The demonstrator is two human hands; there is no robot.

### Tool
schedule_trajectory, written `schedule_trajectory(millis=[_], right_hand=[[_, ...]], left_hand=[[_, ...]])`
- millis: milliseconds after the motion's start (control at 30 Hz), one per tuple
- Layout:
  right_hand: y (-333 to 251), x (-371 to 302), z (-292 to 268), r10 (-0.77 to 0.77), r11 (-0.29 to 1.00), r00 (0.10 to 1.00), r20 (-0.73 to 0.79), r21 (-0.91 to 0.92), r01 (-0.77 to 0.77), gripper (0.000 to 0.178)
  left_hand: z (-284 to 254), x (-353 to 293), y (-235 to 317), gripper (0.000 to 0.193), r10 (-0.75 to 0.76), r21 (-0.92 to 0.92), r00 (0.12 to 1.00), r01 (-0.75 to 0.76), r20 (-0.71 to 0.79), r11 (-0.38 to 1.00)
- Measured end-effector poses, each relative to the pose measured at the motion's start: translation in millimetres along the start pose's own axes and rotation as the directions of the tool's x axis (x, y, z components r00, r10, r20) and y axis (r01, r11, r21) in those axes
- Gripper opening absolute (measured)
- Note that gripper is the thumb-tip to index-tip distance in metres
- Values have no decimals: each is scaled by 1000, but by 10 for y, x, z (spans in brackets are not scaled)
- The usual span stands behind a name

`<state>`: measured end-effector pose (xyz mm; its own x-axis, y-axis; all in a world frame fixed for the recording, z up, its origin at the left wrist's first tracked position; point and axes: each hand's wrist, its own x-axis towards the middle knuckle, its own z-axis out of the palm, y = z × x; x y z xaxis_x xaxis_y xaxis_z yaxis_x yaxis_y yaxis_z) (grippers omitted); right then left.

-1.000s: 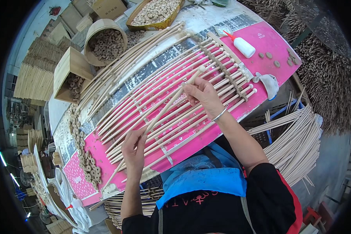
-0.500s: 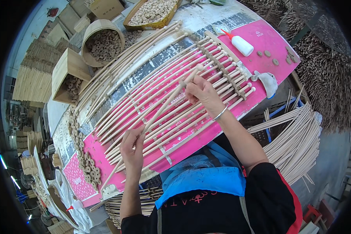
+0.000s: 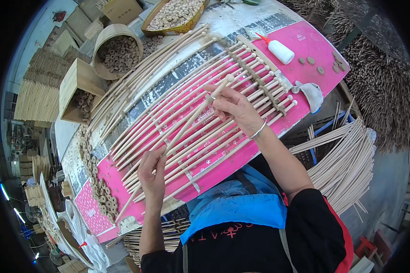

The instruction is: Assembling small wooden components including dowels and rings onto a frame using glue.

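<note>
In the head view, I see a long, pale wooden rod (image 3: 191, 121) slanting above the pink-covered bench (image 3: 298, 38): my left hand (image 3: 151, 173) pinches its shaft, my right hand (image 3: 236, 108) grips its small round disc (image 3: 209, 98) below the ball tip (image 3: 230, 78).

A pale wall (image 3: 37, 30) stands at the upper left. Below it, bright tube lights (image 3: 3, 191) glow along the dim far left, where small, blurred shapes may be shelving (image 3: 22, 132). Grey floor (image 3: 386, 182) shows at the right, past the scuffed, whitish worktable (image 3: 241, 17).
</note>
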<state>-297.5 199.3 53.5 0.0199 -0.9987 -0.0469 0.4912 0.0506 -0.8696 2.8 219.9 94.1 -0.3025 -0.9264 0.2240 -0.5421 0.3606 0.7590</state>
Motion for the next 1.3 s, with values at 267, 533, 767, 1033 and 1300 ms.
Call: schedule_trajectory(millis=[267,533,767,1033,1300], right_hand=[[123,29,-51,9,997,994,-109,-75,-18,24],[68,65,-71,7,999,999,-45,49,-5,25],[142,116,-90,24,998,993,-119,-59,-32,43],[152,126,-173,-43,999,996,-83,-21,42,29],[196,145,-175,-76,997,990,-121,-44,71,23]], left_hand=[[48,73,38,23,40,35,999,-41,16,999],[62,131,-27,25,-4,6,1000,4,28,1000],[109,184,-20,25,9,13,999,-9,33,1000],[135,166,-72,24,17,-35,1000,-16,25,999],[154,154,-40,22,-12,-41,999,14,39,999]])
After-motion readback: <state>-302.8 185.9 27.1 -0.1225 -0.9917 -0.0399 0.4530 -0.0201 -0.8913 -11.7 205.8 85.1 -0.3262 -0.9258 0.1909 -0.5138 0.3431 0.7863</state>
